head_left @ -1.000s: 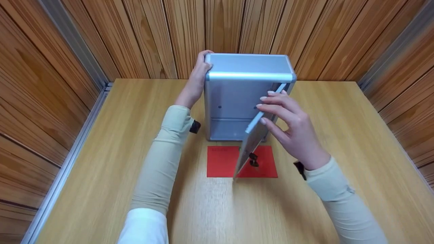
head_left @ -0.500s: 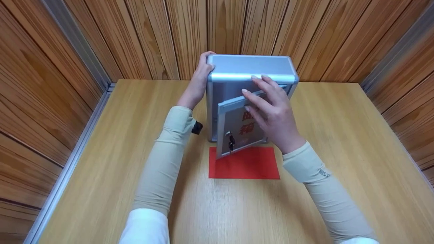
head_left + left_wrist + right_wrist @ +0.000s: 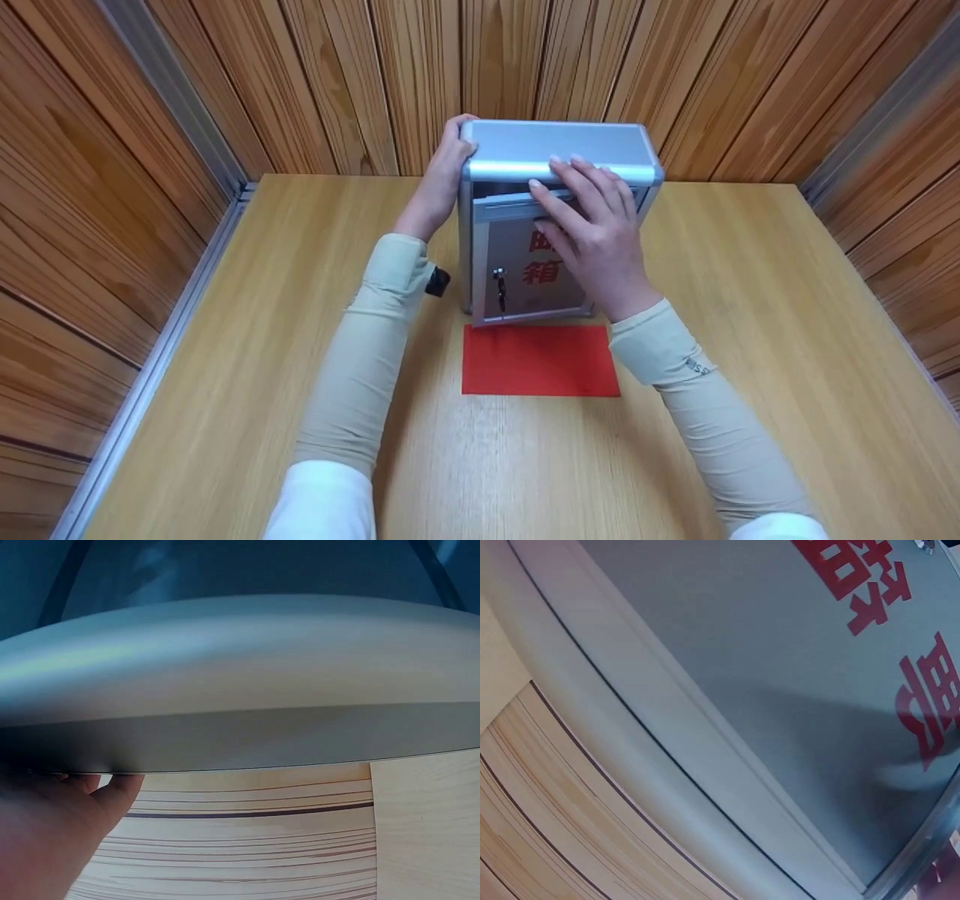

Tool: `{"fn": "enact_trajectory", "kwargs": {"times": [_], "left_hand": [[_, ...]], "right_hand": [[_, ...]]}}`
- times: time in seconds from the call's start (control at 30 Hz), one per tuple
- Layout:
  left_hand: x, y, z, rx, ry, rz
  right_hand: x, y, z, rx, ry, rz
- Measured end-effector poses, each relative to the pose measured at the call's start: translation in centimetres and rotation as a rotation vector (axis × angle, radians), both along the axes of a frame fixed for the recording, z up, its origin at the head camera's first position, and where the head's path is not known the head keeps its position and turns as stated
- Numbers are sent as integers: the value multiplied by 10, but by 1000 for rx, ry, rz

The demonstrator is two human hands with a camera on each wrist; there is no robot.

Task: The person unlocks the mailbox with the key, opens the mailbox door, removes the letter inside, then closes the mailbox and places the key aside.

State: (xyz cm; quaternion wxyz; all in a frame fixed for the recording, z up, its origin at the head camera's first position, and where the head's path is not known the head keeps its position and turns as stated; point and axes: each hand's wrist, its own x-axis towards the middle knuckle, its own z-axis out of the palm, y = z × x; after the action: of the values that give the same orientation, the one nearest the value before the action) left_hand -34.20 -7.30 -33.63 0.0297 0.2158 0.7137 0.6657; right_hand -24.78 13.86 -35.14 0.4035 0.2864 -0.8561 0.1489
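Note:
A silver metal box [image 3: 559, 142] stands upright on the table. Its hinged door [image 3: 517, 281] is slightly ajar, with red characters and a key [image 3: 501, 291] hanging at the lock. My left hand [image 3: 439, 180] grips the box's upper left side, thumb at the top edge; in the left wrist view, the fingertips of that hand [image 3: 45, 840] are mostly hidden by the box wall [image 3: 247, 675]. Extended fingers of my right hand [image 3: 600, 236] touch the door's upper part. The right wrist view shows the door's face [image 3: 765, 652] close up, the hand almost out of sight.
Just in front of the box lies a red rectangular sheet [image 3: 540, 361] on the wooden table [image 3: 480, 465]. Wood-panelled walls [image 3: 420, 75] rise behind and at both sides, with a metal rail [image 3: 165, 330] along the left edge.
The door has swung leftward toward the box front, from wide open to barely ajar. My right hand has moved left with it; the left hand keeps its hold on the box.

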Motion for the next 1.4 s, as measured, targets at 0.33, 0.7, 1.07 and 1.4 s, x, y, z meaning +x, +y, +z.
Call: {"fn": "enact_trajectory", "kwargs": {"times": [0.33, 0.7, 1.07, 1.4], "left_hand": [[2, -1, -3, -8, -2, -7], [2, 1, -1, -24, -6, 8], [0, 0, 0, -17, 16, 4], [0, 0, 1, -23, 8, 10]], "right_hand": [[-11, 1, -9, -8, 108, 15], [-18, 4, -17, 19, 207, -8], [-19, -2, -23, -36, 226, -15], [-8, -16, -45, -31, 189, -124]]}}
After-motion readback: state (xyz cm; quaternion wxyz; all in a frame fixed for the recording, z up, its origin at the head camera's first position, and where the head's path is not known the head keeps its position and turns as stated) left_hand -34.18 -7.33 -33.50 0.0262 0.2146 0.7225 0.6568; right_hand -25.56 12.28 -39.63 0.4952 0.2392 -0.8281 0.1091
